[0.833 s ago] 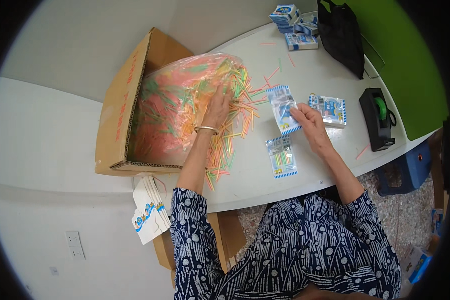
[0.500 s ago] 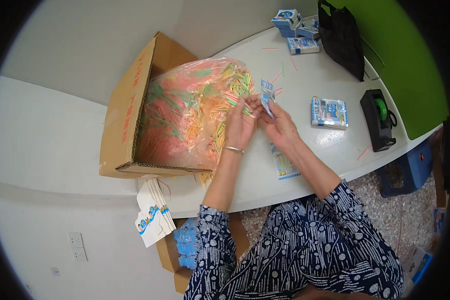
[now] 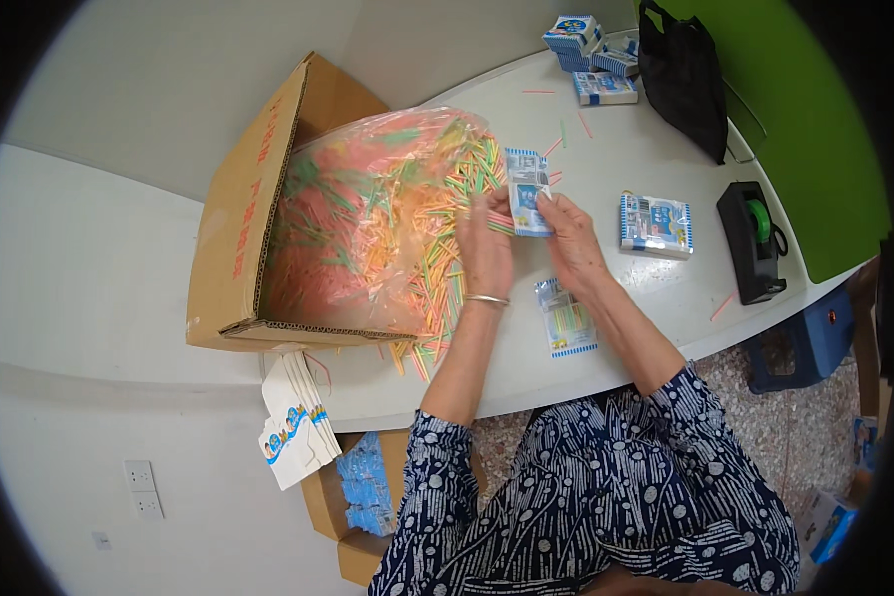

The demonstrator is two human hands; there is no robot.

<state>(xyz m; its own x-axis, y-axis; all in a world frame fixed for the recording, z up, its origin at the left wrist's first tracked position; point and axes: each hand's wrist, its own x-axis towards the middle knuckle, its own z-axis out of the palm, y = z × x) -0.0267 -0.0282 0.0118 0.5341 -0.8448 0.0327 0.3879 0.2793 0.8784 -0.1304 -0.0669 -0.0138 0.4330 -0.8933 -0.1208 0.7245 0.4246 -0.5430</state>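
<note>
My left hand (image 3: 486, 253) is closed on a few thin coloured sticks (image 3: 501, 223) that look like short straws. Their ends meet the opening side of a small blue-and-white plastic packet (image 3: 528, 169); whether they are inside it I cannot tell. My right hand (image 3: 574, 243) pinches the packet's right edge between thumb and fingers, holding it upright above the table. Left of my hands, a heap of pink, green, yellow and orange sticks (image 3: 437, 288) spills from a clear plastic bag (image 3: 353, 204) in a tipped cardboard box (image 3: 236, 214). Near my right forearm lies another packet (image 3: 568, 343) with sticks showing inside.
A small blue-and-white pack (image 3: 656, 224) lies to the right, beside a black tape dispenser (image 3: 743, 243). Stacked packs (image 3: 572, 38) and a black bag (image 3: 682, 89) stand at the back. Folded white cartons (image 3: 298, 427) hang over the table edge, above a box of blue packets (image 3: 370, 487).
The packet has turned to face me and come down slightly in my right hand. My left hand has moved right, bringing the sticks against the packet.
</note>
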